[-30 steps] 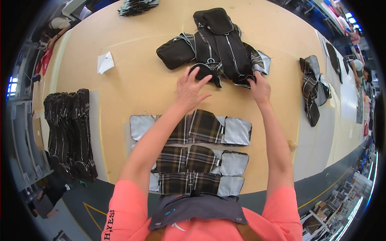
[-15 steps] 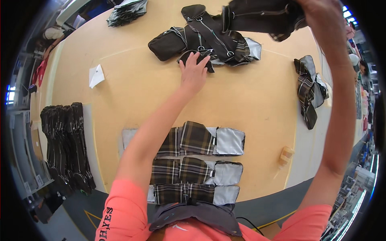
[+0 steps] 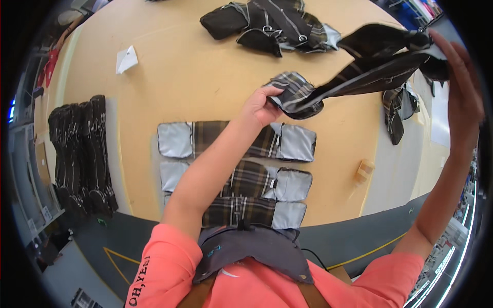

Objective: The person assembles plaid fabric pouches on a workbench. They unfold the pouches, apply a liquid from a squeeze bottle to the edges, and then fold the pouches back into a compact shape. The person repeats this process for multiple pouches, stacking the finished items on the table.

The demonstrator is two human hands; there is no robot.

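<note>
Above the desk (image 3: 169, 82), left hand (image 3: 261, 107) pinches one end of a plaid garment piece (image 3: 359, 77), right hand (image 3: 459, 87) grips the other; three flat pieces (image 3: 233, 177) lie below.

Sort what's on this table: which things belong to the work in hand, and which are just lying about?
In hand:
- plaid garment piece, stretched between left hand and right hand
- three laid-out plaid pieces in front of the person
- dark pile at the far edge

Lying about:
- white paper scrap
- dark stack at left
- small wooden block
- dark bundle at right
</note>
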